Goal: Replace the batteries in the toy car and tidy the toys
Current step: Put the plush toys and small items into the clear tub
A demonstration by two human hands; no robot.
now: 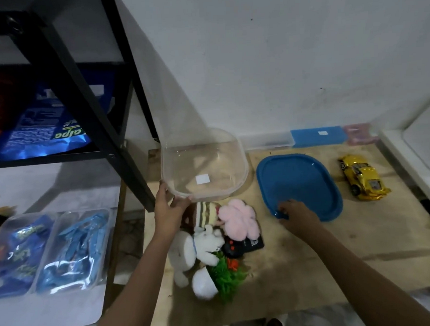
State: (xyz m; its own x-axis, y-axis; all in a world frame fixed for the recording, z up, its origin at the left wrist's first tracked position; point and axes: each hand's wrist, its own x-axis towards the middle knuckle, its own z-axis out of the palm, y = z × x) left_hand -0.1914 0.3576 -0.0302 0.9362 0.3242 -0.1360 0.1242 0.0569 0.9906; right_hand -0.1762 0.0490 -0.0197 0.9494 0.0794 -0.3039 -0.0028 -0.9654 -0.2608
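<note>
While my left hand (pixel 170 210) grips clear tub (pixel 240 151) rim and right hand (pixel 294 214) pinches blue lid (pixel 307 183) beside tub, hasty pull may scatter plush toys (pixel 236 216) before tub.

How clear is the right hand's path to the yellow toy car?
Likely yes: the right hand holds the blue lid, and the yellow toy car lies right of that lid with nothing between.

Home storage corner: metal shelf (pixel 86 94), snack packs (pixel 32 117), plush toys (pixel 212 227).
</note>
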